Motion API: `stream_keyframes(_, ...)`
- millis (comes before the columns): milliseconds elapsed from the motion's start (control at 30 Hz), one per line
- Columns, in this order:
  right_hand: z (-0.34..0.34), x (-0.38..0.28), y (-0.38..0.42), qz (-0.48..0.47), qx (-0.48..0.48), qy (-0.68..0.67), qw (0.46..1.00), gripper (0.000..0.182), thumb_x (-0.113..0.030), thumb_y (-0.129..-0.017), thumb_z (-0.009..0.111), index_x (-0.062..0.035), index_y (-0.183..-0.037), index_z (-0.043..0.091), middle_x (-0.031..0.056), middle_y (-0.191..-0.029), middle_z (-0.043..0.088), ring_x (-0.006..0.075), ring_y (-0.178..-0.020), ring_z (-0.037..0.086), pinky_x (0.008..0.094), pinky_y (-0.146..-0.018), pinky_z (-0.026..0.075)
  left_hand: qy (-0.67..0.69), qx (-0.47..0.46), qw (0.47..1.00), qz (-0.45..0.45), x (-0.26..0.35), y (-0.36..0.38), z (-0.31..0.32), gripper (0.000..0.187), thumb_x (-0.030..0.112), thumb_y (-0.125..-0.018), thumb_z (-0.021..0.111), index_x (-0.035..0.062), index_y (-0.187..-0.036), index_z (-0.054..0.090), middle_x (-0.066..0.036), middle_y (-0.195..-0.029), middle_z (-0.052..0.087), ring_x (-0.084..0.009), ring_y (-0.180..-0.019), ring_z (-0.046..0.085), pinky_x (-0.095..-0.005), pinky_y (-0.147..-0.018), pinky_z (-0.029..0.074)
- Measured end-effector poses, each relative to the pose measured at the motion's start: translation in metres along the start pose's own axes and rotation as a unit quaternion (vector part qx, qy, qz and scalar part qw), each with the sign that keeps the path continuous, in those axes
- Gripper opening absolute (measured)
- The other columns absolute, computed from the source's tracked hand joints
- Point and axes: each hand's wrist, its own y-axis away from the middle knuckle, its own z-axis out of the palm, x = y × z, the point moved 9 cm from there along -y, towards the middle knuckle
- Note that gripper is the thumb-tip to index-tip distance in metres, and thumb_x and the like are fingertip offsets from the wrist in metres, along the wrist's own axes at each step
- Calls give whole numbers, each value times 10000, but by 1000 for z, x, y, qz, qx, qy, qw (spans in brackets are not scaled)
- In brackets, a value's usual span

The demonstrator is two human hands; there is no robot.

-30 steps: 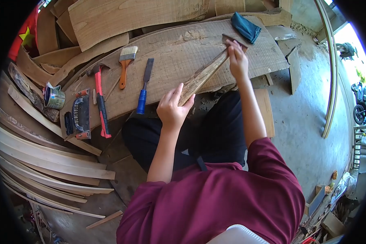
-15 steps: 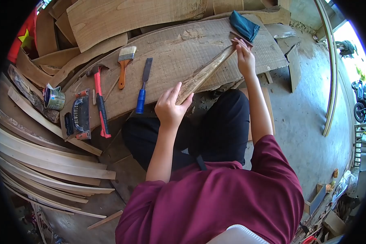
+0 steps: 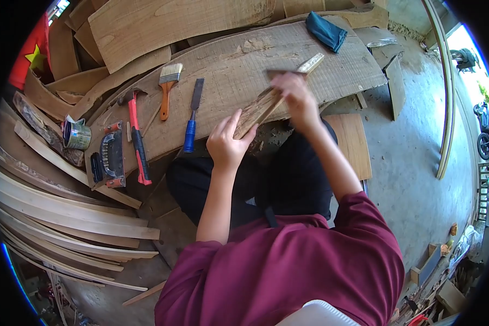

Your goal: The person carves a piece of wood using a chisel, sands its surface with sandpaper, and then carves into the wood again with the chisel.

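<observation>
A rough strip of wood (image 3: 313, 63) slants over a wide plank (image 3: 223, 57), its far end pointing up and right. My left hand (image 3: 229, 140) is closed round its near end. Partway along the strip is my right hand (image 3: 298, 100), blurred by motion, with its fingers closed on a thin dark brown sheet (image 3: 277, 72) that looks like sandpaper, pressed against the wood. The fingers hide most of the sheet. Left of the strip lie a blue-handled chisel (image 3: 192, 115) and a paintbrush (image 3: 168, 89).
A red-and-black hammer (image 3: 136, 136), a sanding block with a handle (image 3: 113, 155) and a tin can (image 3: 77, 134) stand at the left. Teal cloth (image 3: 326, 32) lies on the plank's far right. Curved wood strips (image 3: 76, 217) are stacked at lower left; boards (image 3: 179, 27) lie behind.
My right hand has slid with the sandpaper from the strip's far end down towards my left hand, uncovering that end. My left hand keeps its hold on the near end.
</observation>
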Motion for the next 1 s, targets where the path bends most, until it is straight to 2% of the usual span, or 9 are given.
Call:
stream_keyframes(100, -48, 92, -21, 79, 92, 25, 992, 257, -155, -968, 505, -53, -1154, 650, 124, -1252, 620, 321, -1221, 546, 402, -1031, 416, 4, 1, 1000, -2, 2, -1, -2, 413, 234, -678, 845, 49, -1022, 712, -99, -873, 704, -260, -766, 690, -340, -686, 551)
stream_keyframes(233, -48, 106, -27, 90, 92, 96, 987, 294, -186, -984, 483, -65, -1203, 636, 151, -1296, 588, 328, -1250, 525, 410, -1030, 416, 0, 7, 1000, -9, 2, 0, -1, 417, 234, -672, 847, 51, -1022, 714, -99, -873, 703, -261, -765, 690, -342, -685, 550)
stream_keyframes(333, -6, 44, -7, 80, 34, 59, 995, 240, -172, -958, 511, -75, -1133, 643, 138, -1206, 617, 333, -1109, 596, 432, -872, 518, 5, 3, 1000, -12, 3, 0, -1, 421, 233, -668, 847, 52, -1023, 714, -101, -873, 702, -262, -767, 691, -343, -684, 550)
stream_keyframes(433, 32, -40, 22, -7, -51, 27, 998, 290, -115, -926, 556, -120, -1204, 639, 85, -1256, 613, 296, -1249, 520, 474, -1103, 358, -9, -2, 1000, 6, -1, 3, 2, 438, 268, -674, 838, 71, -1041, 704, -76, -879, 699, -257, -756, 680, -348, -676, 554)
stream_keyframes(533, 29, -44, 26, -47, -58, 29, 997, 301, -66, -896, 578, -97, -1188, 643, 93, -1250, 620, 287, -1240, 532, 448, -1090, 381, -20, -2, 1000, 15, -1, 3, 2, 439, 270, -681, 836, 72, -1048, 702, -76, -888, 700, -254, -763, 684, -348, -677, 555)
stream_keyframes(667, -28, 60, -12, 56, 88, 43, 994, 267, -25, -917, 496, -57, -1130, 654, 123, -1224, 639, 305, -1199, 568, 379, -976, 471, 5, -4, 1000, -2, 2, -3, 0, 417, 240, -677, 847, 49, -1023, 713, -111, -870, 702, -270, -767, 691, -347, -681, 552)
stream_keyframes(767, -75, 126, -22, 140, 180, 78, 971, 318, -269, -992, 506, -41, -1152, 659, 185, -1157, 653, 338, -1117, 612, 381, -949, 465, 6, 4, 1000, 7, 1, -5, -1, 418, 250, -683, 847, 46, -1022, 713, -115, -868, 702, -267, -767, 692, -344, -680, 553)
stream_keyframes(833, -93, 172, -8, 305, 181, 105, 929, 371, -340, -978, 524, -35, -1126, 674, 218, -1056, 675, 363, -1059, 630, 384, -900, 475, -2, -6, 1000, 9, -4, -2, 2, 447, 316, -693, 834, 70, -1044, 707, -83, -913, 707, -251, -786, 688, -336, -692, 561)
stream_keyframes(1000, -113, 158, 57, 248, 317, 43, 914, 371, -307, -1002, 504, 20, -1068, 667, 181, -903, 693, 234, -859, 655, 324, -792, 478, 26, -26, 999, 26, -8, -8, 1, 434, 320, -701, 833, 79, -1041, 711, -94, -926, 706, -258, -802, 688, -340, -698, 560)
